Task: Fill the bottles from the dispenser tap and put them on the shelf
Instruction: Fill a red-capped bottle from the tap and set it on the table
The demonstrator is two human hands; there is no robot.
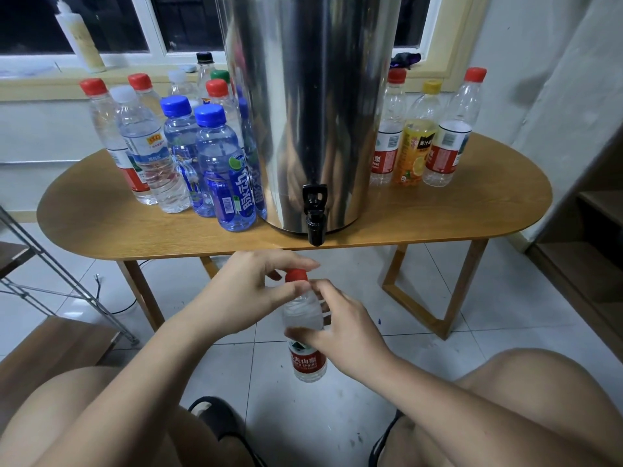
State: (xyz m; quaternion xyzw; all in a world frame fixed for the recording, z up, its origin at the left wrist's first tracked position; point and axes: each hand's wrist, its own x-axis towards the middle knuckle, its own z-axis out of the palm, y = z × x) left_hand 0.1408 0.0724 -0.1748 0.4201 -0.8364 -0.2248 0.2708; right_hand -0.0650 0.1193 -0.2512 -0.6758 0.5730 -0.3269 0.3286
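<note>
One small clear bottle with a red label is in play here, held upright in the air just below and in front of the dispenser, pretty much under its black tap. The right hand is wrapped around the bottle's body, and the left hand has thumb and fingers pinched on its red cap. Can't really tell how full it is.

There's one dispenser, a big steel drum with one tap, sitting at the front edge of an oval wooden table.

Left of the dispenser is a crowd of bottles, and nine caps can be counted: three red, two white, two blue, one black, one green. There's maybe one more blue bottle squeezed right against the drum, but it could be a reflection, so no call on that.

Right of the dispenser it's easier, with three bottles in a row: a red-capped one nearest the drum, a yellow-capped orange juice bottle in the middle, and another red-capped one on the outside.

Behind the dispenser to the left, one white squeeze bottle leans on the windowsill. Further left and lower down is a metal rack, and off to the right a wooden shelf unit.
</note>
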